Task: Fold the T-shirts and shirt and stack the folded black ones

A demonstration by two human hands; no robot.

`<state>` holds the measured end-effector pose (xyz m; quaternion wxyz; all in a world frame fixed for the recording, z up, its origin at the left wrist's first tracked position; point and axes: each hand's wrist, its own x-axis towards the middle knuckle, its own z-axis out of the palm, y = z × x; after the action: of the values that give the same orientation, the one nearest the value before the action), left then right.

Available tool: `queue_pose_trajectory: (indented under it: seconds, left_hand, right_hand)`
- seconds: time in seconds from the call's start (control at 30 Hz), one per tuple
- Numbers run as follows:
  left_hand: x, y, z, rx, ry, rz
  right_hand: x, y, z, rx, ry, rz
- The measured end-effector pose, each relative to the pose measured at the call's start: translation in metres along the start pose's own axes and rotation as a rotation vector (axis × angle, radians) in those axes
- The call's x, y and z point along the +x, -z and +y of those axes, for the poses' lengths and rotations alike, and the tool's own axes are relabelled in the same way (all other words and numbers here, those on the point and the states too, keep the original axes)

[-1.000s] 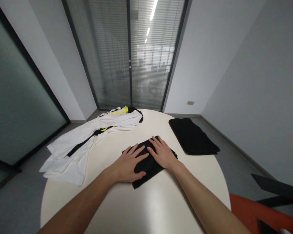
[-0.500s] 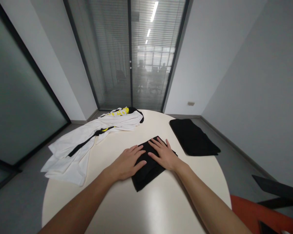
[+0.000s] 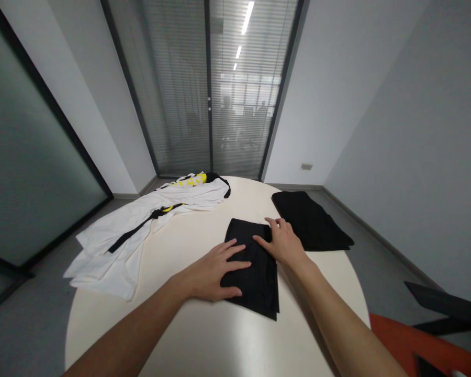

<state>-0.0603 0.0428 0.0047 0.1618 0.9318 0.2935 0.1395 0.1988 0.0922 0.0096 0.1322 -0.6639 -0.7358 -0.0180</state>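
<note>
A folded black garment (image 3: 259, 283) lies on the round white table (image 3: 188, 335) before me, its layers slightly uneven at the near right corner. On its left part rests my left hand (image 3: 222, 269), open and flat, fingers spread over the cloth. My right hand (image 3: 284, 241) is at the garment's far right edge. Its thumb reaches onto the top of the cloth and its index finger is stretched apart near the corner; the other fingers are bent and partly hidden. Beyond that hand lies another folded black garment (image 3: 314, 225), larger and flat.
A white garment (image 3: 129, 230) with black and yellow parts lies loosely along the table's left side, hanging past the edge. An orange chair (image 3: 408, 340) stands at the lower right. Behind the table are a glass partition with blinds (image 3: 243, 131) and grey walls.
The near black garment has turned, so its long sides now run almost straight away from me. My right hand has moved right, off its top to its edge; my left hand has shifted slightly right.
</note>
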Motion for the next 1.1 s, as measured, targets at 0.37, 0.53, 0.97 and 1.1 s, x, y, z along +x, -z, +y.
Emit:
queue_pose_trajectory:
  seconds: [0.37, 0.53, 0.97, 1.1]
  left_hand:
    - [0.009, -0.013, 0.022, 0.089, 0.179, 0.031]
    - [0.007, -0.012, 0.014, 0.136, 0.171, 0.046]
    - [0.007, -0.022, 0.005, 0.124, 0.323, 0.03]
    - [0.005, -0.021, -0.006, 0.113, 0.366, 0.042]
  right_hand:
    - [-0.001, 0.002, -0.01, 0.097, -0.227, -0.229]
    - [0.002, -0.009, -0.004, 0.235, -0.096, -0.161]
    - [-0.005, -0.017, -0.013, 0.271, 0.149, -0.117]
    - [-0.008, -0.01, -0.021, 0.169, 0.078, -0.131]
